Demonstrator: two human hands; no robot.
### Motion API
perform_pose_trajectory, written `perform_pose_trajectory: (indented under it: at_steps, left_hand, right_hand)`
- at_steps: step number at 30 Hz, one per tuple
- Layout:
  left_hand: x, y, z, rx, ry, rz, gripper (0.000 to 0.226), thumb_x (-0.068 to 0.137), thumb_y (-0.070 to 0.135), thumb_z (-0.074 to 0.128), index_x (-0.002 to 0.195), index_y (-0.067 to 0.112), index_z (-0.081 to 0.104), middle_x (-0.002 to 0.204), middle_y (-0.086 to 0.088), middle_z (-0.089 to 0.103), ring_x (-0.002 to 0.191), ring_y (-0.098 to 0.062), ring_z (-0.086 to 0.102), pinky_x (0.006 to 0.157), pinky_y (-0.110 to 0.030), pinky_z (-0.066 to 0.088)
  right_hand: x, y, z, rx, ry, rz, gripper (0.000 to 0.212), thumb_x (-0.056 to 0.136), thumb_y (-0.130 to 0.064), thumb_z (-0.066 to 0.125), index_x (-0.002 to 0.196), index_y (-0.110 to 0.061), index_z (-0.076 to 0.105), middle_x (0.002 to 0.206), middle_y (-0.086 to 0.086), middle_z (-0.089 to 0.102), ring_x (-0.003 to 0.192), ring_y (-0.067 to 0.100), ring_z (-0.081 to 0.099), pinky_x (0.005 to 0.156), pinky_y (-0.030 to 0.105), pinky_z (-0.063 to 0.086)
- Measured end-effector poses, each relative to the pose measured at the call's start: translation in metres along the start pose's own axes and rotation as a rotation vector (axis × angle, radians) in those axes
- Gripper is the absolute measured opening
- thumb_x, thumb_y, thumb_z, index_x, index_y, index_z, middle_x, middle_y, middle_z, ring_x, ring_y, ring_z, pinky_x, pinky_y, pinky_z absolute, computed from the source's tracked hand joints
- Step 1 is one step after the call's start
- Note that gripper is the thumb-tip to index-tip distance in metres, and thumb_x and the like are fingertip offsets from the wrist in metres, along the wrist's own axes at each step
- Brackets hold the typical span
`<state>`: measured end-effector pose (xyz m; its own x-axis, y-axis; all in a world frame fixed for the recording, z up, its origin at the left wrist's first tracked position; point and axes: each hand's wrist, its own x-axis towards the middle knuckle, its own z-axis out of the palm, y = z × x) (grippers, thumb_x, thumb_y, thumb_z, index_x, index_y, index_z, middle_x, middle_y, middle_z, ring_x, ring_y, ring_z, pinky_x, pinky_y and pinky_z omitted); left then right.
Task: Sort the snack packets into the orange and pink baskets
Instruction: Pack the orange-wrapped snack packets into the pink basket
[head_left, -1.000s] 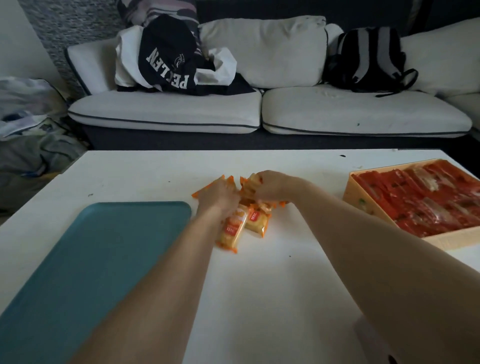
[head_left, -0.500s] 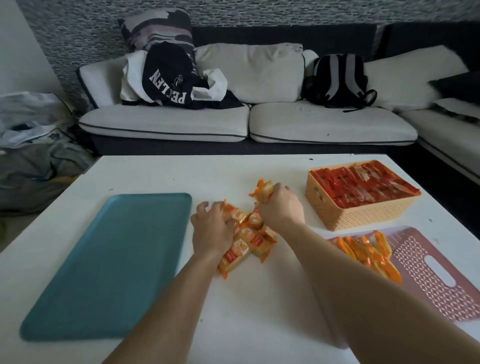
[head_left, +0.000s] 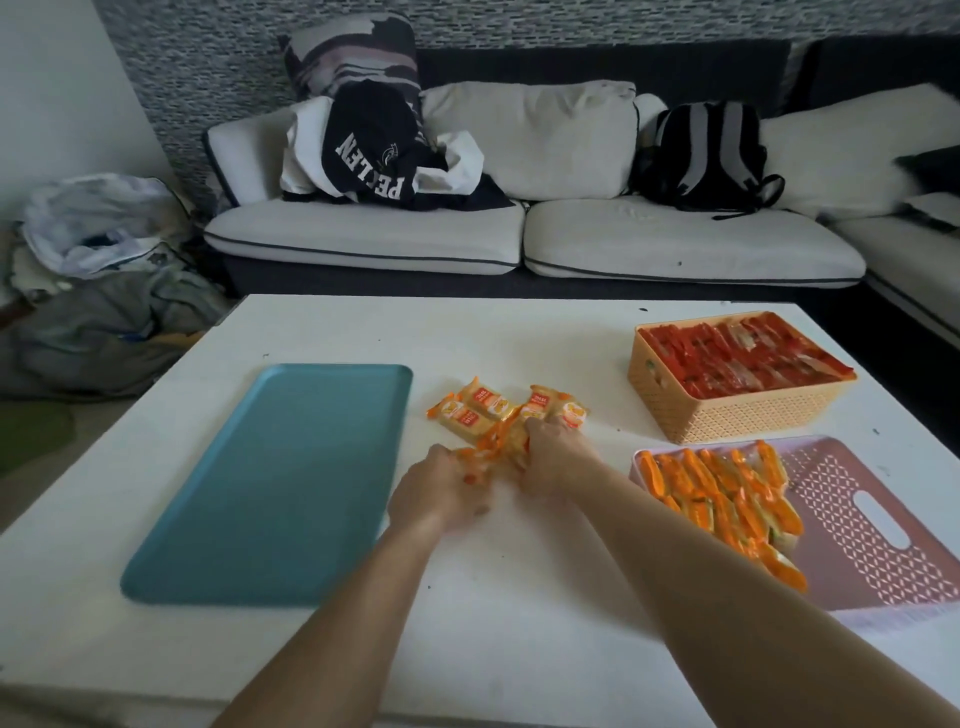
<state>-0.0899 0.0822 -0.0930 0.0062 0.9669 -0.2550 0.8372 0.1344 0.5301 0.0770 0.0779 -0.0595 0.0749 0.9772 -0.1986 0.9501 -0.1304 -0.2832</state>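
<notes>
Body in view: left hand (head_left: 441, 488), right hand (head_left: 553, 457) and both forearms (head_left: 727, 597), cut off by the frame's bottom edge. Everything visible is bare, wrist to elbow side. Left hand is motion-blurred, so its finger detail is unreadable. Right hand is sharper, knuckles visible.

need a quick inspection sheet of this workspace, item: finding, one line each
surface: white table, a few small dark specks.
job's things: loose packets mid-table; orange basket holds red packets; pink basket holds sorted orange packets.
clutter: teal tray left of the loose packets.
grippers: right hand curled on the loose packets; left hand blurred beside them, grip unclear.
cables: nothing seen.
surroundings: sofa with backpack and clothes; laundry pile on the floor, left.
</notes>
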Motion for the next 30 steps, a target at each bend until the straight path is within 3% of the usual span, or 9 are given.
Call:
perform_pose_trajectory:
  at_steps: [4,7,11,13,16,18,23,26,30]
  left_hand:
    - [0.021,-0.001,-0.021,-0.552,0.076,-0.16,0.028,0.076,0.034,0.082,0.07,0.013,0.063,0.063,-0.001,0.062,0.064,-0.022,0.06,0.053,-0.025,0.041]
    - [0.035,0.005,-0.024,-0.782,0.122,-0.241,0.03,0.08,0.03,0.083,0.067,0.014,0.062,0.058,-0.003,0.057,0.052,-0.021,0.051,0.049,-0.026,0.036]
    - [0.048,0.011,-0.017,-1.005,0.143,-0.319,0.03,0.07,0.041,0.078,0.074,0.014,0.065,0.07,-0.007,0.065,0.062,-0.027,0.057,0.06,-0.033,0.047]
    - [0.053,0.014,-0.015,-1.119,0.162,-0.351,0.032,0.067,0.044,0.072,0.075,0.015,0.065,0.071,-0.006,0.063,0.064,-0.026,0.057,0.059,-0.034,0.046]
    - [0.063,0.019,-0.014,-1.236,0.148,-0.373,0.03,0.085,0.037,0.068,0.064,0.018,0.057,0.055,0.001,0.055,0.049,-0.021,0.049,0.05,-0.025,0.038]
    - [0.067,0.024,-0.015,-1.299,0.063,-0.381,0.029,0.089,0.036,0.065,0.067,0.019,0.057,0.057,0.002,0.057,0.048,-0.018,0.052,0.049,-0.023,0.04]
    - [0.074,0.027,-0.014,-1.42,-0.134,-0.336,0.024,0.092,0.037,0.064,0.104,0.02,0.076,0.103,-0.005,0.079,0.094,-0.026,0.073,0.088,-0.041,0.056]
    - [0.074,0.023,-0.012,-1.436,-0.11,-0.284,0.03,0.095,0.036,0.062,0.112,0.014,0.076,0.111,-0.009,0.078,0.104,-0.027,0.074,0.095,-0.045,0.057]
    - [0.065,0.02,-0.017,-1.41,-0.141,-0.243,0.027,0.094,0.042,0.061,0.105,0.021,0.075,0.107,-0.003,0.076,0.089,-0.02,0.072,0.079,-0.036,0.053]
  right_hand:
    - [0.006,0.0,0.008,-0.078,0.04,0.017,0.05,0.082,-0.023,0.069,0.128,-0.016,0.049,0.122,0.01,0.065,0.115,0.033,0.062,0.083,0.035,0.047]
    - [0.006,-0.004,0.008,-0.058,0.12,0.011,0.047,0.084,-0.026,0.069,0.126,-0.016,0.05,0.116,0.008,0.068,0.109,0.032,0.065,0.078,0.034,0.043]
    - [0.021,-0.016,-0.013,0.373,0.248,0.08,0.044,0.072,-0.033,0.078,0.107,-0.021,0.054,0.092,0.0,0.068,0.081,0.022,0.067,0.066,0.03,0.047]
    - [0.038,-0.024,-0.027,0.53,0.269,0.05,0.046,0.07,-0.035,0.082,0.105,-0.02,0.056,0.089,-0.002,0.068,0.08,0.02,0.065,0.067,0.032,0.052]
    - [0.074,-0.036,-0.042,0.618,0.145,0.042,0.034,0.072,-0.025,0.082,0.097,-0.016,0.062,0.081,-0.002,0.066,0.072,0.016,0.065,0.058,0.027,0.052]
    - [0.093,-0.039,-0.045,0.564,0.021,0.066,0.029,0.07,-0.024,0.084,0.09,-0.013,0.065,0.077,0.0,0.065,0.072,0.018,0.064,0.056,0.026,0.048]
    - [0.111,-0.042,-0.035,0.307,-0.262,0.007,0.046,0.069,-0.034,0.086,0.105,-0.013,0.068,0.103,0.005,0.068,0.091,0.023,0.064,0.075,0.031,0.051]
    - [0.11,-0.039,-0.037,0.451,-0.316,0.052,0.056,0.066,-0.035,0.087,0.113,-0.011,0.068,0.109,0.006,0.07,0.101,0.027,0.067,0.093,0.04,0.056]
    - [0.095,-0.032,-0.041,0.864,-0.336,0.151,0.046,0.07,-0.021,0.086,0.112,-0.008,0.071,0.109,0.013,0.076,0.101,0.03,0.074,0.094,0.047,0.059]
